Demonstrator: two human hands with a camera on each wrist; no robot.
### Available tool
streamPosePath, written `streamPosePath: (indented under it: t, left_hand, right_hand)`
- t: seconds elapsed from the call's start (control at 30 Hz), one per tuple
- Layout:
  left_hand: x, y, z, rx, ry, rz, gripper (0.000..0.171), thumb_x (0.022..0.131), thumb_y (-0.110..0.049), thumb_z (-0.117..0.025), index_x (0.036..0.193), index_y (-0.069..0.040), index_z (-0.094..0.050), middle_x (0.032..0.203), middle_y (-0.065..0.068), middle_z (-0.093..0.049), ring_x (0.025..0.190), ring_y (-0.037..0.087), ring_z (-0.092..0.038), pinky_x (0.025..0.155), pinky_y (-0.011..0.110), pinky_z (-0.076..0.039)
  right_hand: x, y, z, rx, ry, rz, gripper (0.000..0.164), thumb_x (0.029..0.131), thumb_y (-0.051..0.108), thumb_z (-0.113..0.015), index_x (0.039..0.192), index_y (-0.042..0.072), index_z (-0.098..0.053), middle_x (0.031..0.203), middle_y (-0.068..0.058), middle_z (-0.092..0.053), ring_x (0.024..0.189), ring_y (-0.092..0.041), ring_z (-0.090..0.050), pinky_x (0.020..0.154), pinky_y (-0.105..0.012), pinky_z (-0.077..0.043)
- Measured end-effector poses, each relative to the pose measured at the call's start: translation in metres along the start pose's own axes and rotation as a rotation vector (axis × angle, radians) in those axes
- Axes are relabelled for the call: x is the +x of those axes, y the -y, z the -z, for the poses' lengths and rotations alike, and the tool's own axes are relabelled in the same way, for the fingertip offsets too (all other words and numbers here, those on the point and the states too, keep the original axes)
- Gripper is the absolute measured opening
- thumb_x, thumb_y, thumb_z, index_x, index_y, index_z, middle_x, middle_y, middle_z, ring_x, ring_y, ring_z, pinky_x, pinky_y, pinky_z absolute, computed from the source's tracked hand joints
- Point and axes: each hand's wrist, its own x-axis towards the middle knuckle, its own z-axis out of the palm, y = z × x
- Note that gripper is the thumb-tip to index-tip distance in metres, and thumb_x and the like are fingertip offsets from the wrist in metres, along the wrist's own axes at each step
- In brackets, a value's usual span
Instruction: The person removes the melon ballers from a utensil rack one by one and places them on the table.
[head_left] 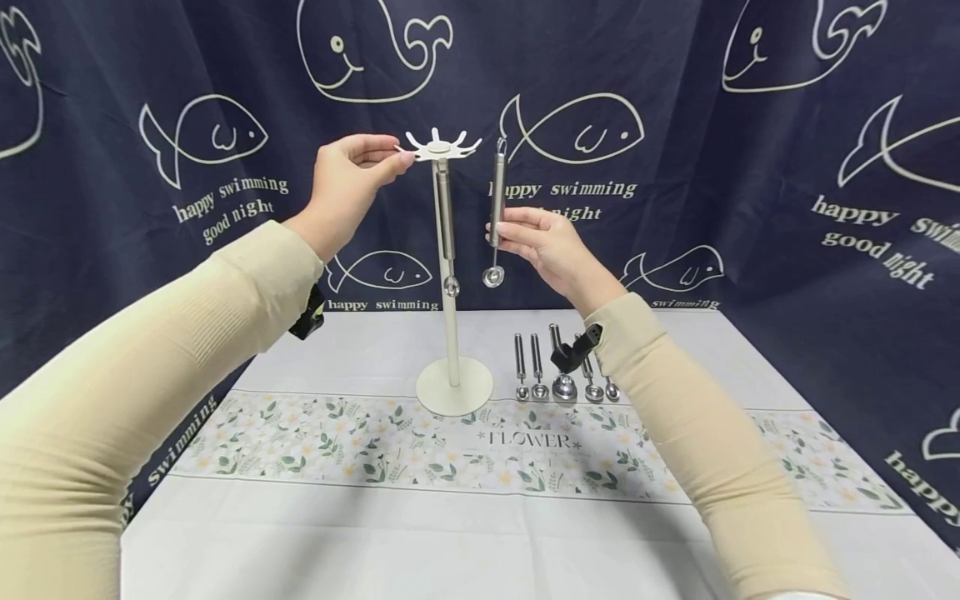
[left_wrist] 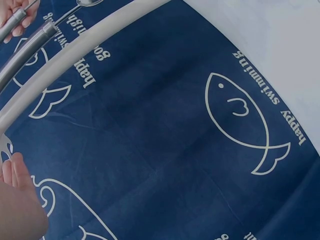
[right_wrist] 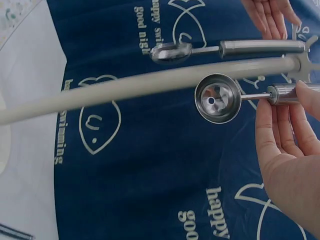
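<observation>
A white rack (head_left: 452, 333) with a ring of prongs on top stands on a round base. My left hand (head_left: 348, 179) pinches one of its prongs between thumb and fingers at the left side. From the rack hangs a steel melon baller (head_left: 447, 217), its small bowl down along the pole. To the right of the pole, my right hand (head_left: 551, 246) holds a second melon baller (head_left: 498, 196) by the lower handle, upright with its loop end near prong height. In the right wrist view its round bowl (right_wrist: 204, 107) shows a small hole in the centre.
Several more steel scoops (head_left: 564, 388) lie in a row on the table right of the rack's base, partly behind my right wrist strap (head_left: 576, 348). A floral runner (head_left: 315, 437) crosses the white tablecloth. Dark blue curtains (head_left: 480, 58) with whale and fish drawings surround the table.
</observation>
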Motion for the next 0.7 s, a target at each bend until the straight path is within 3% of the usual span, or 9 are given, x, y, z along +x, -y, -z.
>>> streamPosePath:
  t: [0.23,0.7]
  left_hand:
    - [-0.001,0.0,0.0,0.028,-0.012,-0.001,0.04,0.083,-0.016,-0.078,0.118,-0.003,-0.066,0.092,-0.001,-0.07,0.086,0.005,-0.068,0.095,0.025,-0.051]
    - [0.0,-0.003,0.0,0.082,-0.021,0.008,0.042,0.082,-0.02,-0.079,0.119,-0.005,-0.067,0.095,-0.002,-0.069,0.092,0.008,-0.066,0.095,0.023,-0.05]
  right_hand:
    - [-0.005,-0.001,0.016,-0.079,-0.056,-0.049,0.027,0.093,-0.004,-0.057,0.12,-0.006,-0.055,0.095,-0.001,-0.068,0.085,-0.012,-0.069,0.089,-0.025,-0.055]
    - [-0.015,-0.011,0.054,-0.113,-0.16,-0.087,0.034,0.092,-0.003,-0.06,0.125,-0.009,-0.052,0.093,-0.001,-0.069,0.085,-0.011,-0.069,0.087,-0.023,-0.055]
